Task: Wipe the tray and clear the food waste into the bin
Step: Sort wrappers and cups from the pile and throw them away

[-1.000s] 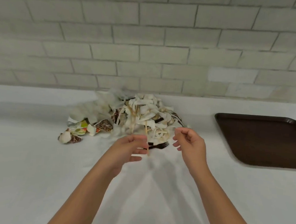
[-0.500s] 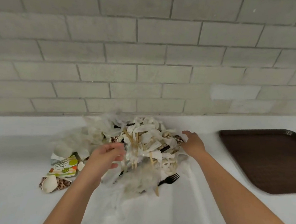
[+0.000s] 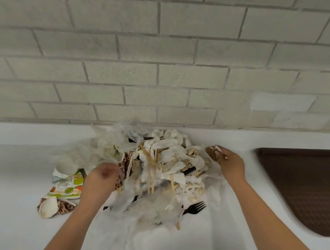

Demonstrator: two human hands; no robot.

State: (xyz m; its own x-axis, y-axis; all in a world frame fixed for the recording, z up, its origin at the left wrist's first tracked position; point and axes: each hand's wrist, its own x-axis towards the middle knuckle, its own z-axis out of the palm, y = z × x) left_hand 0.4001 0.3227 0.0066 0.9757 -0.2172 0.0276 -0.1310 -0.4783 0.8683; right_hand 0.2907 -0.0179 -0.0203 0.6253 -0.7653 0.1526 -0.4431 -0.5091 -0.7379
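Observation:
A heap of waste [image 3: 164, 165] lies on the white counter [image 3: 9, 200]: crumpled napkins, clear plastic film, wooden chopsticks and dark straws. My left hand [image 3: 102, 179] is pressed into the heap's left side, fingers buried in a leopard-print wrapper and plastic. My right hand [image 3: 230, 165] is at the heap's right edge, fingers closed on a leopard-print paper scrap [image 3: 214, 153]. A black plastic fork [image 3: 195, 207] lies at the heap's front. The brown tray [image 3: 306, 186] sits to the right, bare. No bin is in view.
A crushed printed paper cup [image 3: 68, 186] and a torn leopard-print cup piece [image 3: 53, 207] lie left of the heap. A grey brick wall [image 3: 166, 64] runs right behind the counter.
Both hands moved forward from in front of the heap into it: the left dug into the left side, the right reached the right edge and closed on a scrap. The view came closer.

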